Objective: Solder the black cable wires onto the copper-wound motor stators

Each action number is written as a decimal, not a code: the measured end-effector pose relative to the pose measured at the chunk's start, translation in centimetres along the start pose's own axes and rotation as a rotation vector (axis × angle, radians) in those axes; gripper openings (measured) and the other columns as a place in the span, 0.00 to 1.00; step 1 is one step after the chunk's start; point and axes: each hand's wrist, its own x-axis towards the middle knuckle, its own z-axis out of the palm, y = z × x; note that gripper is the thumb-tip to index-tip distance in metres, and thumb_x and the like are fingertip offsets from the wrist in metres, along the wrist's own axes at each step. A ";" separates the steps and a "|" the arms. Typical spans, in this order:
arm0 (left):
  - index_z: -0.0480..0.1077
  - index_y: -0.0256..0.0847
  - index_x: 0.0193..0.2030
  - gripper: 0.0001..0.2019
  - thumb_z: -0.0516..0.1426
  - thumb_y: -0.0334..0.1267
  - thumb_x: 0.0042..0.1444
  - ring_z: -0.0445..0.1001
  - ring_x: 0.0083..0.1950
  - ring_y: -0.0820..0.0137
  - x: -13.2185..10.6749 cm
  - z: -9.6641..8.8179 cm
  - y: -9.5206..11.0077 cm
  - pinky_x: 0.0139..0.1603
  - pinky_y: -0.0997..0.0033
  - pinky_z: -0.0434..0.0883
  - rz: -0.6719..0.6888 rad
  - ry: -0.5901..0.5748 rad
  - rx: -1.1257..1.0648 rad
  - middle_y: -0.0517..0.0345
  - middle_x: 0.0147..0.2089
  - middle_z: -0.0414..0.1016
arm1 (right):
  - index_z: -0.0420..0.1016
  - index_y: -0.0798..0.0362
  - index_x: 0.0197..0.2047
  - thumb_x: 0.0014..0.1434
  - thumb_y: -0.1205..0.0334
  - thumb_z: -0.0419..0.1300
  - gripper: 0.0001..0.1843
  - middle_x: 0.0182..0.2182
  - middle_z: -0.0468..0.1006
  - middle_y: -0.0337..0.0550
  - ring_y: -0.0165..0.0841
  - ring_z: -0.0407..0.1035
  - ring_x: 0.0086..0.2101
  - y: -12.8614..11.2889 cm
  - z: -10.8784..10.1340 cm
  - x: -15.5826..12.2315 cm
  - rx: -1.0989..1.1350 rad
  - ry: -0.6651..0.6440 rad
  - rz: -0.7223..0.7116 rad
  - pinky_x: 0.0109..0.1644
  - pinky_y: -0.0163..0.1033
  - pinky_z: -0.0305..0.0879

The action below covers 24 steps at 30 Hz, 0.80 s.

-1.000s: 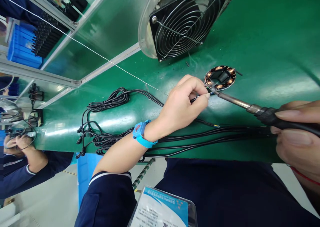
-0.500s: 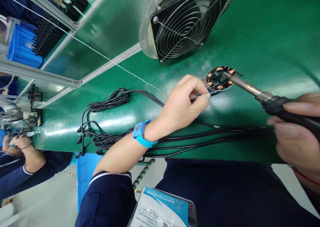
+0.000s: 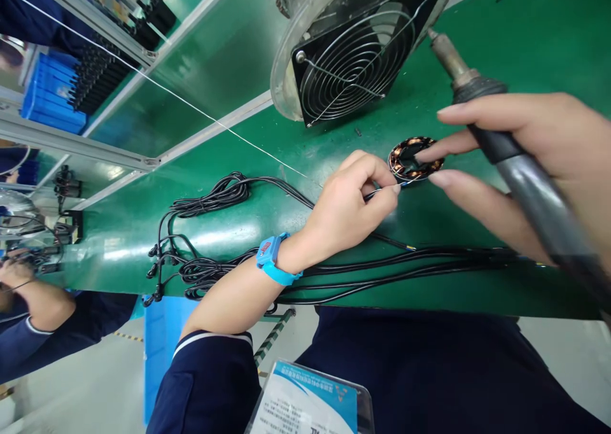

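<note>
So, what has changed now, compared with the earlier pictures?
The right hand moved forward and left, to the coil ring. It keeps the soldering iron, whose tip swung away from the ring toward the fan. Nothing was let go. The left hand still pinches the black cable; the fan stays.

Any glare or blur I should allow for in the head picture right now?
Head view: pale glare streaks the table; head view: the iron looks soft, probably motion blur; head view: the fan is crisper; head view: the coil shows, finest detail too small to read.
</note>
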 end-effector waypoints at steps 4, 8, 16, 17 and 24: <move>0.62 0.40 0.30 0.07 0.56 0.27 0.55 0.67 0.34 0.76 0.0 -0.1 0.2 0.32 0.74 0.69 0.006 -0.008 0.020 0.60 0.33 0.67 | 0.59 0.41 0.62 0.66 0.45 0.50 0.24 0.43 0.74 0.37 0.33 0.70 0.46 0.3 1.3 0.2 -0.024 -0.006 -0.116 0.51 0.46 0.68; 0.62 0.40 0.34 0.06 0.56 0.27 0.55 0.67 0.33 0.77 0.0 -0.4 0.1 0.34 0.73 0.69 -0.079 -0.022 -0.034 0.61 0.37 0.68 | 0.61 0.43 0.62 0.64 0.49 0.54 0.24 0.40 0.75 0.37 0.32 0.71 0.44 1.1 1.9 0.1 -0.023 0.033 -0.163 0.48 0.42 0.68; 0.64 0.36 0.28 0.10 0.56 0.36 0.59 0.60 0.22 0.84 1.1 -2.6 0.8 0.23 0.80 0.59 -0.567 -0.351 -0.435 0.65 0.25 0.66 | 0.58 0.50 0.62 0.64 0.51 0.51 0.25 0.50 0.73 0.47 0.40 0.67 0.51 2.8 2.8 1.0 -0.124 -0.081 -0.374 0.56 0.51 0.62; 0.64 0.35 0.27 0.10 0.56 0.36 0.59 0.58 0.22 0.85 1.2 -2.8 1.1 0.23 0.81 0.57 -0.593 -0.303 -0.478 0.65 0.25 0.67 | 0.60 0.51 0.60 0.65 0.51 0.50 0.23 0.49 0.73 0.48 0.40 0.67 0.50 2.8 2.9 1.1 -0.173 -0.082 -0.400 0.54 0.51 0.63; 0.67 0.35 0.24 0.09 0.62 0.34 0.49 0.57 0.23 0.84 1.2 -2.7 1.3 0.25 0.80 0.56 -0.653 -0.115 -0.590 0.67 0.21 0.64 | 0.61 0.53 0.57 0.64 0.51 0.53 0.22 0.41 0.76 0.45 0.39 0.67 0.40 2.4 2.8 0.5 -0.221 -0.016 -0.422 0.45 0.47 0.62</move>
